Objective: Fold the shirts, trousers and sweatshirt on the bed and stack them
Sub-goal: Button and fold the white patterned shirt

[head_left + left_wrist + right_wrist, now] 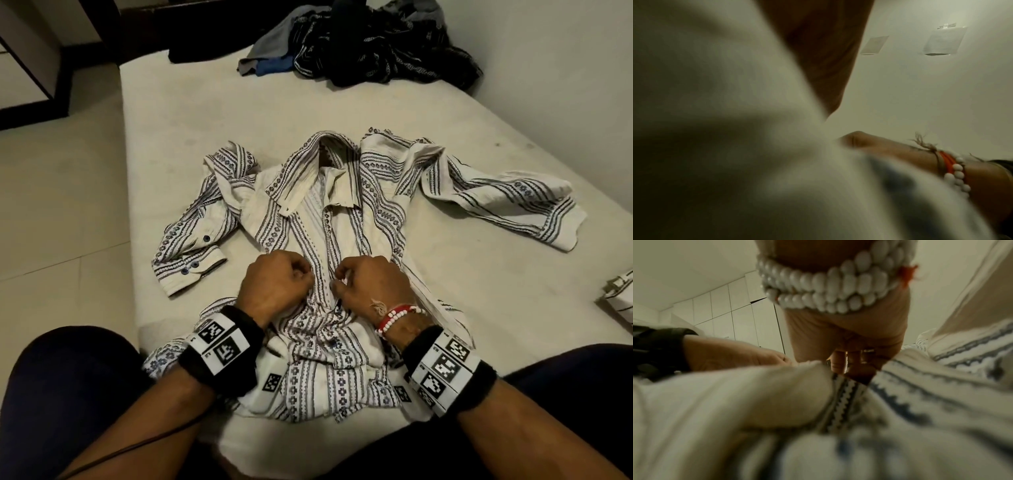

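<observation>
A white shirt with dark patterned stripes (pixel 342 219) lies face up on the bed (pixel 212 130), collar away from me and sleeves spread to both sides. My left hand (pixel 281 284) and right hand (pixel 366 284) sit side by side over the front placket at mid-chest, fingers curled, each pinching an edge of the shirt's front opening. The hem is bunched under my wrists. In the right wrist view my right hand's fingers (pixel 838 360) curl down onto the striped cloth (pixel 840 402). In the left wrist view blurred white cloth (pixel 725 129) fills most of the picture.
A heap of dark, grey and blue clothes (pixel 370 48) lies at the far end of the bed by the wall. A folded white striped garment (pixel 620 298) shows at the right edge. The tiled floor (pixel 58 205) runs along the bed's left side.
</observation>
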